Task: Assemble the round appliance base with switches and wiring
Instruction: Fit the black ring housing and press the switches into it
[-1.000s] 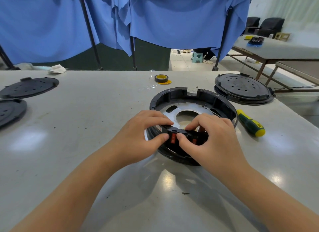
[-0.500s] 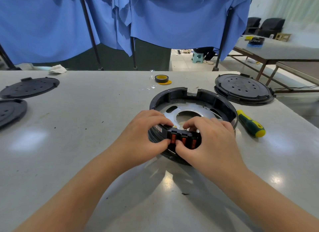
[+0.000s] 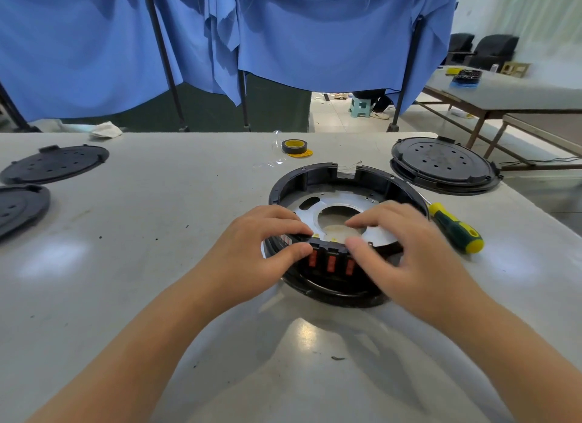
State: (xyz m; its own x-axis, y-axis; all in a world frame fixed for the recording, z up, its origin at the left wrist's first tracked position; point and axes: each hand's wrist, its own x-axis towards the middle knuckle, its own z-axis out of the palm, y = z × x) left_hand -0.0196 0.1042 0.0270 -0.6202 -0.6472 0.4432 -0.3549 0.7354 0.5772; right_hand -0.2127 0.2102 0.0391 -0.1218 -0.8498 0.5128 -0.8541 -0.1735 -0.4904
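A round black appliance base [image 3: 318,177] with a silver metal plate [image 3: 343,202] inside lies on the grey table. A black switch block with three red rocker switches [image 3: 330,262] sits in the near rim of the base. My left hand [image 3: 261,246] grips the rim at the block's left end, thumb on the outside, fingers over the top. My right hand [image 3: 406,249] has its thumb at the block's right end and its fingers spread over the plate. No wiring shows.
A green and yellow screwdriver [image 3: 456,227] lies right of the base. Stacked black round covers [image 3: 441,164] stand at the back right, two more covers [image 3: 53,164] at the far left. A yellow tape roll [image 3: 294,147] lies behind the base. Blue cloth hangs beyond the table's far edge.
My right hand has drawn back to the right and loosened, uncovering all three red switches. The left hand stays on the rim.
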